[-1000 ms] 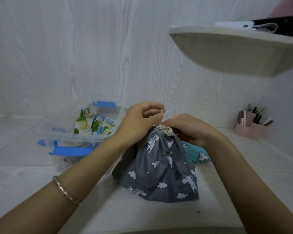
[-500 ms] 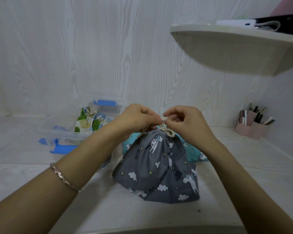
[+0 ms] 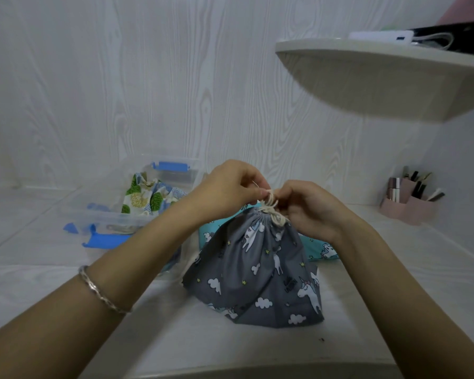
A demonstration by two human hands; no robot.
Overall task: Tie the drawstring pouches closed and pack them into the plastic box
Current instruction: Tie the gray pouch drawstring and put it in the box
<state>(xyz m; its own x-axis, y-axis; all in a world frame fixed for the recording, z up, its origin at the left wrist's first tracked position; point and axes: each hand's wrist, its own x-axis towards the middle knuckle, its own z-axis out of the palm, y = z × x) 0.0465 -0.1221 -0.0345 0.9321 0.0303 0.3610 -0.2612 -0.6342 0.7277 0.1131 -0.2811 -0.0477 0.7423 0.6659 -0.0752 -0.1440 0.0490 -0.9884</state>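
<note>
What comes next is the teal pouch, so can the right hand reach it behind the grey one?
Probably yes: the teal pouch lies close below the right hand, its end uncovered beside the grey pouch. But that hand is busy pinching the drawstring.

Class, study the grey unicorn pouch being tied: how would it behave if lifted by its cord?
Probably floppy: the grey pouch is soft cloth, gathered in folds under the cord and flaring wide at its base. Lifted by the cord, which the left hand and right hand pinch, it would likely sag and swing. Rolling seems unlikely; weight cannot be told.
</note>
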